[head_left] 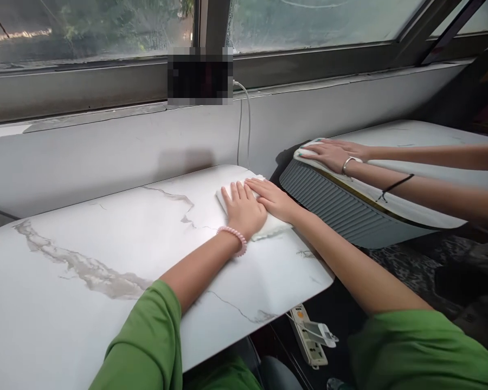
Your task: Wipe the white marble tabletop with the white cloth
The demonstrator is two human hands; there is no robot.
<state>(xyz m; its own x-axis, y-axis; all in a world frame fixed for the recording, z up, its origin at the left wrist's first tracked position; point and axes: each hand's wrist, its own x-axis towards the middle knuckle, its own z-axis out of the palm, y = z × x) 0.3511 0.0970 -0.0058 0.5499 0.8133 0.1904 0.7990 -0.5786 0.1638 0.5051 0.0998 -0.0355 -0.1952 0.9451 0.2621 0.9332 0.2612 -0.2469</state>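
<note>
Both my hands lie on a white cloth (274, 226) spread near the right end of a white marble-patterned table (117, 233). My left hand (243, 208), with a pink coil band at its wrist, rests flat with its fingers stretched forward. Beside it, my right hand (274, 199) presses on the cloth too, its fingers extended and reaching close to the left hand's fingers. Under the hands, part of the cloth is hidden.
Another person's two hands (329, 154) press a white cloth on a second table (415, 130) at right. A power strip (309, 336) sits below my table's edge. A white cable (249, 119) hangs along the wall beneath the windows (309, 27).
</note>
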